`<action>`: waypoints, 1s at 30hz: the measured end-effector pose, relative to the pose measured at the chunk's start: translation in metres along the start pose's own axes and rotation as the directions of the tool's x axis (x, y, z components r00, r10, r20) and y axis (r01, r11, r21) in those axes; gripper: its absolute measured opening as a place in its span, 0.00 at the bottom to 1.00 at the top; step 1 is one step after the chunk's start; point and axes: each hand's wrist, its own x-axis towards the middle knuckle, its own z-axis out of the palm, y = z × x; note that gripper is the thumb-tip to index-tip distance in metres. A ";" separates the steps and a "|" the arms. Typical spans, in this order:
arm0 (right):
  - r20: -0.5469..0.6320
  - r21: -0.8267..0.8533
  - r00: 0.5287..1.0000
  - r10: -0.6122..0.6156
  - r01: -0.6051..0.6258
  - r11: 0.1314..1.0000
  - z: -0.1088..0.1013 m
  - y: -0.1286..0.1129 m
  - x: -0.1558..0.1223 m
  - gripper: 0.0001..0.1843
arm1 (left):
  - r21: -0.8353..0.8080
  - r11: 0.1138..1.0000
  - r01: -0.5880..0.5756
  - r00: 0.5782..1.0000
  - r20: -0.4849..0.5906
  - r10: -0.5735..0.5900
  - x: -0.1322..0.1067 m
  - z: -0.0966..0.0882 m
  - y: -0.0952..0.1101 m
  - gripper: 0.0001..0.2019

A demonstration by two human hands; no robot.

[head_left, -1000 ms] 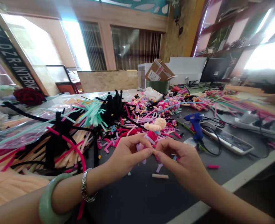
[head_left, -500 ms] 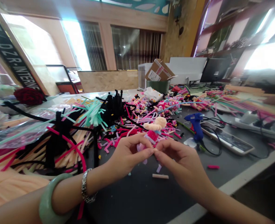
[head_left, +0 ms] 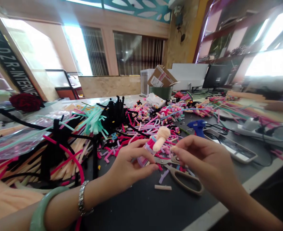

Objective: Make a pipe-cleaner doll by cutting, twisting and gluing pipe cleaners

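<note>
My left hand (head_left: 131, 160) is closed around a small doll of fuzzy chenille stems (head_left: 161, 138), with a peach round head and arm and a pink and lilac body. The doll leans to the right above the table. Just right of it, my right hand (head_left: 201, 157) is pinched shut, thumb against forefinger; whatever lies between the tips is too small to make out. Scissors with beige handles (head_left: 188, 183) lie on the dark table between the hands, partly hidden by my right fingers. Near them are a lilac offcut (head_left: 164, 176) and a pale peach piece (head_left: 162, 187).
A blue glue gun (head_left: 197, 126) with its cable lies to the right, beside a phone-like tray (head_left: 232, 147) and a power strip (head_left: 263, 133). Bundles of chenille stems (head_left: 66, 150) fill the left. Cut pieces heap behind my hands. Another person's hand (head_left: 280, 107) shows far right.
My hands have moved apart, the right one going right and away from the doll. The doll has turned in my left hand. The scissors now show beneath.
</note>
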 end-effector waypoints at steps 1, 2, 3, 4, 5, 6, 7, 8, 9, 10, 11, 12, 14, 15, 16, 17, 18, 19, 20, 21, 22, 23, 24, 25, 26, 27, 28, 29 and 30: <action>-0.012 -0.004 1.000 0.012 -0.012 1.000 -0.003 -0.001 0.002 0.08 | 0.027 0.999 -0.023 1.000 -0.008 0.023 0.000 0.000 0.001 0.04; -0.018 -0.002 1.000 0.026 -0.026 1.000 -0.005 -0.001 0.003 0.08 | 0.051 0.998 -0.047 0.999 -0.009 0.047 0.000 0.000 0.001 0.04; -0.017 0.005 0.999 0.042 -0.042 0.999 -0.007 -0.002 0.005 0.09 | 0.072 0.995 -0.067 0.998 -0.011 0.068 0.000 0.000 0.001 0.04; -0.008 0.019 0.998 0.059 -0.059 0.998 -0.008 -0.002 0.006 0.09 | 0.089 0.992 -0.088 0.996 -0.012 0.090 0.000 0.000 0.002 0.04; 0.007 0.034 0.997 0.078 -0.078 0.996 -0.009 -0.002 0.007 0.09 | 0.104 0.989 -0.104 0.994 -0.011 0.106 0.000 0.000 0.002 0.03; 0.026 0.049 0.995 0.097 -0.098 0.994 -0.009 -0.002 0.008 0.10 | 0.117 0.986 -0.116 0.993 -0.011 0.118 0.000 0.000 0.002 0.03; 0.043 0.063 0.992 0.115 -0.118 0.991 -0.009 -0.002 0.008 0.10 | 0.128 0.984 -0.126 0.992 -0.009 0.128 0.000 0.000 0.002 0.03; 0.056 0.072 0.990 0.130 -0.134 0.988 -0.008 -0.002 0.009 0.10 | 0.137 0.981 -0.135 0.991 -0.006 0.137 0.000 0.000 0.001 0.03; 0.066 0.077 0.988 0.140 -0.145 0.986 -0.008 -0.002 0.009 0.11 | 0.145 0.979 -0.142 0.990 0.000 0.144 0.000 0.000 0.001 0.03; 0.071 0.078 0.987 0.145 -0.150 0.986 -0.007 -0.002 0.010 0.11 | 0.150 0.977 -0.150 0.989 0.009 0.150 0.000 0.000 0.001 0.03; 0.075 0.074 0.986 0.146 -0.151 0.986 -0.007 -0.001 0.010 0.11 | 0.153 0.975 -0.159 0.987 0.018 0.158 0.000 0.000 0.001 0.03; 0.078 0.070 0.987 0.144 -0.150 0.986 -0.007 -0.001 0.010 0.11 | 0.154 0.974 -0.166 0.986 0.024 0.165 0.000 0.000 0.000 0.03; 0.079 0.062 0.987 0.142 -0.147 0.987 -0.007 0.001 0.010 0.11 | 0.158 0.972 -0.171 0.985 0.029 0.168 -0.001 0.001 0.000 0.03; 0.082 0.058 0.986 0.143 -0.148 0.987 -0.007 0.002 0.011 0.11 | 0.162 0.972 -0.169 0.986 0.025 0.168 -0.002 0.001 -0.001 0.03; 0.088 0.053 0.985 0.145 -0.150 0.987 -0.008 0.003 0.011 0.11 | 0.168 0.972 -0.168 0.986 0.023 0.166 -0.002 0.001 -0.001 0.03; 0.096 0.052 0.984 0.147 -0.153 0.987 -0.008 0.004 0.011 0.11 | 0.173 0.971 -0.167 0.986 0.022 0.166 -0.002 0.001 -0.002 0.02; 0.104 0.051 0.983 0.149 -0.155 0.987 -0.008 0.005 0.012 0.11 | 0.178 0.969 -0.170 0.985 0.025 0.168 -0.002 0.002 -0.002 0.02; 0.110 0.053 0.982 0.152 -0.159 0.986 -0.008 0.005 0.012 0.11 | 0.182 0.967 -0.177 0.984 0.030 0.174 -0.002 0.002 -0.002 0.02; 0.114 0.057 0.981 0.155 -0.162 0.985 -0.008 0.006 0.013 0.11 | 0.185 0.965 -0.184 0.983 0.036 0.181 -0.002 0.002 -0.003 0.02; 0.115 0.065 0.981 0.158 -0.166 0.984 -0.009 0.006 0.013 0.11 | 0.188 0.963 -0.193 0.981 0.043 0.188 -0.002 0.002 -0.003 0.02; 0.116 0.074 0.980 0.162 -0.171 0.982 -0.009 0.006 0.013 0.11 | 0.191 0.961 -0.201 0.979 0.050 0.195 -0.002 0.002 -0.003 0.02; 0.118 0.084 0.979 0.167 -0.178 0.980 -0.009 0.005 0.013 0.10 | 0.194 0.959 -0.208 0.978 0.054 0.201 -0.002 0.002 -0.002 0.02; 0.123 0.093 0.977 0.173 -0.185 0.978 -0.009 0.005 0.014 0.10 | 0.197 0.957 -0.211 0.977 0.059 0.203 -0.002 0.002 -0.002 0.02; 0.129 0.100 0.975 0.178 -0.192 0.976 -0.009 0.005 0.014 0.10 | 0.201 0.957 -0.211 0.977 0.059 0.203 -0.002 0.002 -0.002 0.02; 0.134 0.108 0.974 0.183 -0.198 0.974 -0.009 0.005 0.014 0.10 | 0.206 0.956 -0.208 0.978 0.057 0.201 -0.003 0.002 -0.002 0.02; 0.138 0.115 0.973 0.187 -0.203 0.972 -0.009 0.005 0.014 0.10 | 0.211 0.956 -0.206 0.978 0.056 0.199 -0.003 0.002 -0.001 0.02; 0.140 0.122 0.972 0.190 -0.207 0.971 -0.009 0.006 0.014 0.10 | 0.217 0.954 -0.206 0.979 0.053 0.199 -0.004 0.002 -0.001 0.02; 0.141 0.128 0.971 0.192 -0.211 0.969 -0.009 0.006 0.014 0.10 | 0.223 0.952 -0.209 0.978 0.053 0.202 -0.004 0.002 -0.001 0.02; 0.142 0.133 0.970 0.195 -0.214 0.968 -0.009 0.006 0.014 0.10 | 0.230 0.949 -0.214 0.977 0.054 0.207 -0.004 0.002 -0.002 0.02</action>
